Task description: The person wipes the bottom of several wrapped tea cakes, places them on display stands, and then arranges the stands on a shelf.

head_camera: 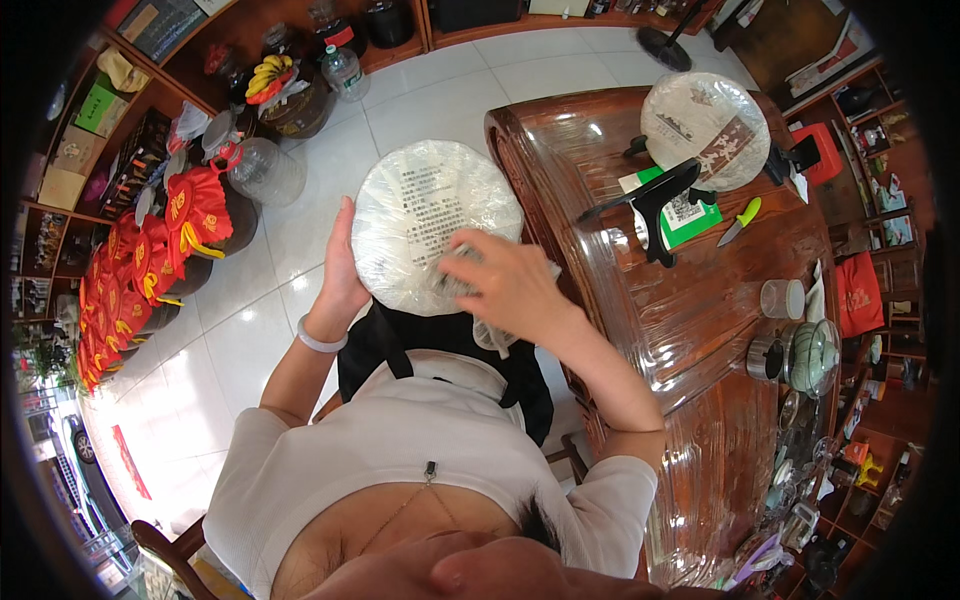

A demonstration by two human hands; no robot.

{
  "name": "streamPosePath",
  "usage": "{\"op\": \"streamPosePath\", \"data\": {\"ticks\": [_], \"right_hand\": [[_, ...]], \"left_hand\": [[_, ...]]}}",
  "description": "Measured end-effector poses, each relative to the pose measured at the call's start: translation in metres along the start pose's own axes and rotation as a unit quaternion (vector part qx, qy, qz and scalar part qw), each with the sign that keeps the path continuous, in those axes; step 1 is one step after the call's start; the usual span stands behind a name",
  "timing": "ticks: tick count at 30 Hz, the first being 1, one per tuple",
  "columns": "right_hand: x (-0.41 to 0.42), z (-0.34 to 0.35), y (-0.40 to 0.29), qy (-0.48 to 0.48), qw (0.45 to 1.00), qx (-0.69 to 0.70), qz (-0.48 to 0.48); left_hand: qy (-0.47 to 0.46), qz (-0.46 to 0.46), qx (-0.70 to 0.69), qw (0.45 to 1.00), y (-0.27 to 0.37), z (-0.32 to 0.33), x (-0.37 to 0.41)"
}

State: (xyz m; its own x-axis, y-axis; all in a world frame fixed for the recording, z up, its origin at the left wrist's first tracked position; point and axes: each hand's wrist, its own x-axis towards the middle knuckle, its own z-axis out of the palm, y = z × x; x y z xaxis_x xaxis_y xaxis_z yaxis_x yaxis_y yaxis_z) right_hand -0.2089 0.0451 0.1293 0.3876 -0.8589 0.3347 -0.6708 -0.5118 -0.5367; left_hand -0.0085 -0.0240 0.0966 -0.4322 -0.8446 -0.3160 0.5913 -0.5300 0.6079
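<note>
A large round tea cake [386, 217], in white paper under clinging clear plastic film, is upright before my chest with its printed side facing me. My left hand [345, 259] supports its left edge, with the thumb pointing up along the rim. My right hand [514, 281] grips a crumpled grey cloth [457, 281] and presses it against the lower right of the cake's face. Part of a thin, pale cloth or bag [491, 337] hangs below that hand. The fingers of my left hand behind the cake are hidden.
To the right, a film-covered wooden table [652, 315] carries another wrapped tea cake [701, 127], a black display stand [660, 217], a green card [697, 225], a green-handled knife [739, 223] and glass teaware [814, 356]. At left are red-covered jars [142, 262] and a plastic jug [266, 176].
</note>
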Motion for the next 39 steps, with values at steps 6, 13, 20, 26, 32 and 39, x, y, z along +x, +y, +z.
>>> {"op": "streamPosePath", "data": {"ticks": [6, 13, 20, 26, 32, 39], "right_hand": [[0.006, -0.021, 0.032, 0.134, 0.985, -0.017, 0.111], [0.007, -0.025, 0.043, 0.204, 0.968, -0.052, 0.134], [0.007, -0.026, 0.041, 0.218, 0.965, -0.05, 0.137], [0.007, -0.021, 0.03, 0.208, 0.97, -0.029, 0.126], [0.006, -0.005, 0.004, 0.163, 0.985, -0.028, 0.04], [-0.008, 0.03, -0.026, 0.028, 0.998, 0.017, -0.062]], "left_hand": [[-0.002, 0.001, 0.009, 1.0, 0.004, -0.001, -0.003], [0.007, -0.018, 0.057, 0.998, -0.013, -0.01, -0.005], [-0.004, -0.009, 0.179, 0.984, -0.026, -0.005, -0.012], [-0.04, -0.027, 0.265, 0.963, -0.035, 0.005, -0.015], [-0.021, -0.052, 0.271, 0.961, -0.044, -0.003, -0.013], [0.035, -0.049, 0.173, 0.983, -0.031, 0.014, -0.008]]}}
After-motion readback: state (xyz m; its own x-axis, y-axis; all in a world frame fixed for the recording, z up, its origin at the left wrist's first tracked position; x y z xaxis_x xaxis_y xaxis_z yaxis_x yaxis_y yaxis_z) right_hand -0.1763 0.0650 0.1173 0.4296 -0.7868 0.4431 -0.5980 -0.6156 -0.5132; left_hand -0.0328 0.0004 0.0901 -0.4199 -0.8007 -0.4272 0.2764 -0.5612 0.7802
